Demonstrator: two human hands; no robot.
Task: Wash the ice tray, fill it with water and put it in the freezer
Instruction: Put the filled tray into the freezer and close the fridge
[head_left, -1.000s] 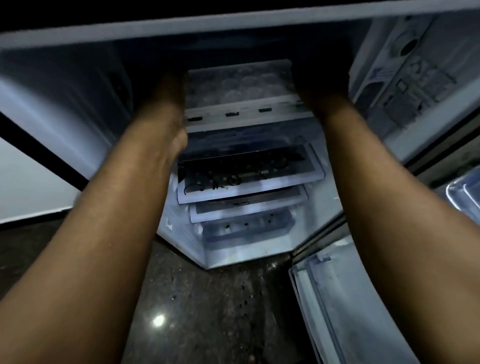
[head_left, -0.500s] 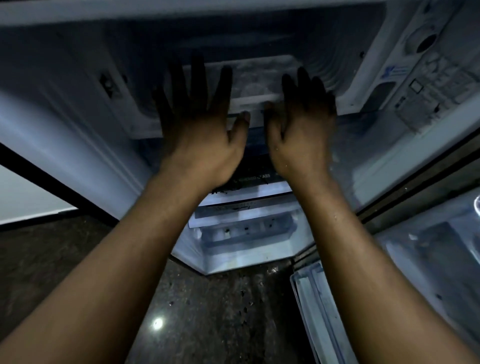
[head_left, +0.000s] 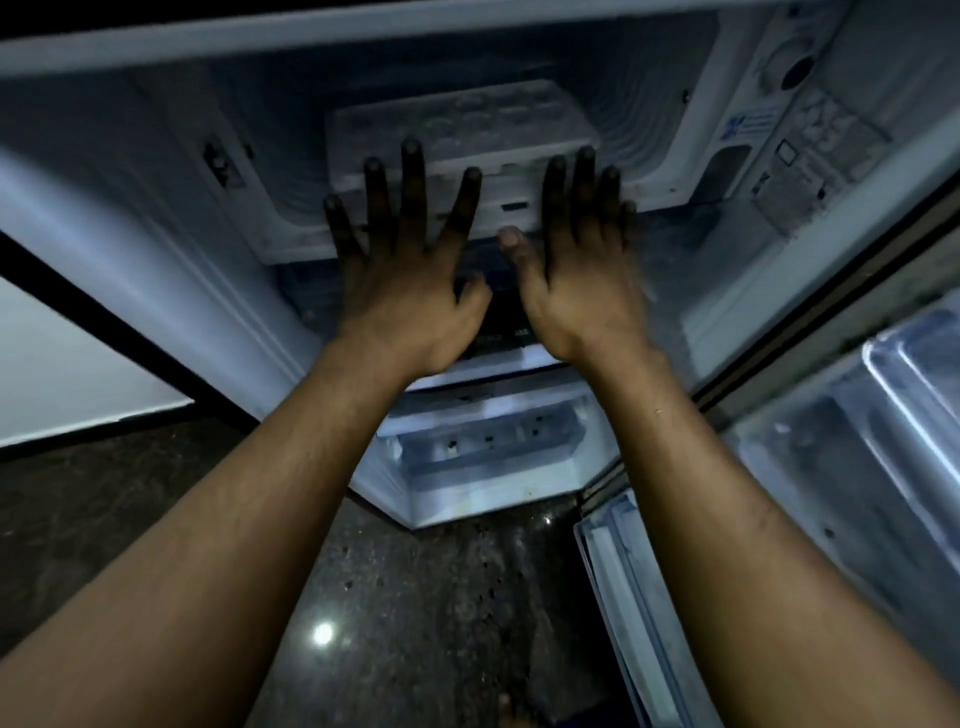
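The white ice tray (head_left: 457, 122) lies flat on the floor of the open freezer compartment (head_left: 249, 171), near its front edge. My left hand (head_left: 405, 260) is spread with straight fingers, its fingertips at the tray's front left edge. To its right, my right hand (head_left: 576, 249) is also flat, fingers straight against the tray's front right edge and the freezer's front lip. Neither hand holds anything. Whether the tray has water in it cannot be seen in the dim light.
Below the freezer the fridge shelves (head_left: 483, 395) and a lower drawer (head_left: 488, 441) show. The open fridge door (head_left: 857, 441) with its bins stands at the right. A dark speckled floor (head_left: 415, 597) lies underneath, and a white wall (head_left: 67, 374) is at the left.
Both hands let go of the tray's ends and came out of the freezer, fingers now spread flat at its front edge. The tray stays inside the freezer.
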